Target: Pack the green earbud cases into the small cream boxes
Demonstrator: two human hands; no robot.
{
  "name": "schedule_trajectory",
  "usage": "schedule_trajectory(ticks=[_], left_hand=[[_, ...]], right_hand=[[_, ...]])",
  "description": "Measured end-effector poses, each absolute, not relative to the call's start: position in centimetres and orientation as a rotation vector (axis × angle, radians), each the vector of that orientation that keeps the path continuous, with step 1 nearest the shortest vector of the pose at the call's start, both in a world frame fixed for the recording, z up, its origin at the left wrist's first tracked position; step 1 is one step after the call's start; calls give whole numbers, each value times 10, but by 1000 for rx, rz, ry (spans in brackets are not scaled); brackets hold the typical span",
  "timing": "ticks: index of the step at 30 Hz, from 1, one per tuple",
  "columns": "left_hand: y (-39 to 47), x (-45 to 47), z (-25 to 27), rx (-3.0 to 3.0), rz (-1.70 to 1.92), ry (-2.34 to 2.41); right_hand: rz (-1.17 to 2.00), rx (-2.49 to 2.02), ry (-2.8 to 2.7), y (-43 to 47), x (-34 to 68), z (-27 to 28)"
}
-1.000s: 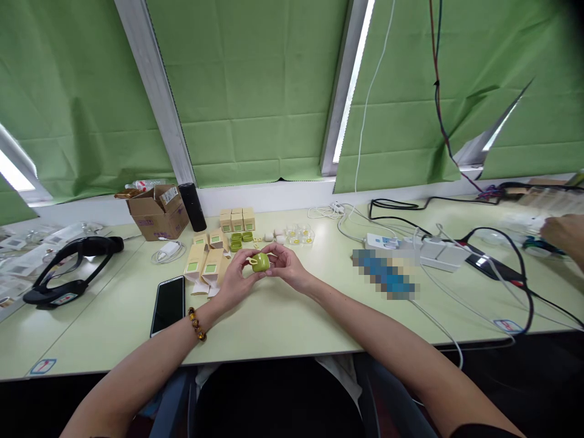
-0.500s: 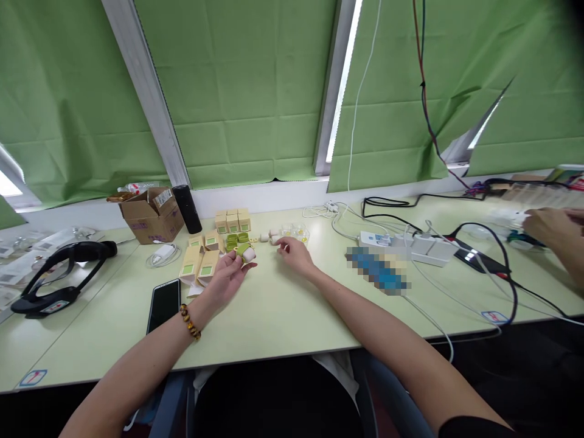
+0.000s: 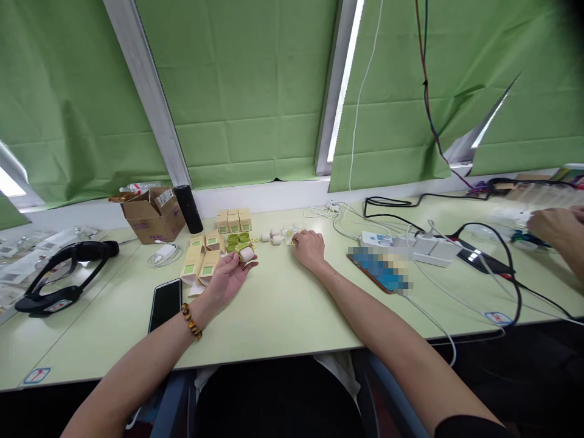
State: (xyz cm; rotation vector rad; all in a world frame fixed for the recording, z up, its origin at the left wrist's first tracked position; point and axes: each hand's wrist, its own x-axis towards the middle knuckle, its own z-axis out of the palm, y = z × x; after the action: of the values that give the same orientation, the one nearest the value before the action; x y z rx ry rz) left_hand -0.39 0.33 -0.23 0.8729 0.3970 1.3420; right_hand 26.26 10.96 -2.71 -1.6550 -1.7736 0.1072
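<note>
My left hand [image 3: 227,277] is closed on a small pale pink-white cylinder [image 3: 247,253] with a green sleeve around one end, held just above the table. My right hand [image 3: 310,248] is further right, its bent fingertips closed at a small clear plastic piece with a yellow spot [image 3: 292,241], partly hidden by the fingers. Other clear plastic pieces [image 3: 287,232] lie just beyond. Several loose white cylinders [image 3: 276,240] stand between my hands. Behind my left hand are green sleeve pieces [image 3: 233,239] and opened small cardboard boxes [image 3: 193,260] with green labels.
Closed small boxes [image 3: 233,221] stand in a row at the back. A phone [image 3: 165,304] lies by my left forearm, a second, blurred one [image 3: 378,271] by my right. Further out are a carton [image 3: 152,219], a black headset [image 3: 64,280], a power strip [image 3: 429,249] with cables, and another person's hand [image 3: 554,228].
My right hand has moved right, from beside the white cylinders to the clear plastic pieces. My left hand has turned its cylinder slightly, so more of the pale side shows.
</note>
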Motion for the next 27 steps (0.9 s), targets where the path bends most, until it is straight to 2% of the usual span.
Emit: schedule_trajectory(ticks=[8, 13, 16, 22, 27], left_hand=[[3, -4, 0, 876, 1361, 419], [3, -4, -1, 856, 1382, 424], [4, -4, -3, 852, 1394, 431], [7, -5, -5, 856, 1405, 443], [7, -6, -5, 846, 1418, 445]], right_hand=[[527, -1406, -1574, 92, 247, -1], [1305, -930, -1274, 69, 236, 10], [1540, -863, -1206, 59, 231, 16], [1809, -657, -1149, 48, 231, 27], [1817, -585, -1223, 47, 231, 25]])
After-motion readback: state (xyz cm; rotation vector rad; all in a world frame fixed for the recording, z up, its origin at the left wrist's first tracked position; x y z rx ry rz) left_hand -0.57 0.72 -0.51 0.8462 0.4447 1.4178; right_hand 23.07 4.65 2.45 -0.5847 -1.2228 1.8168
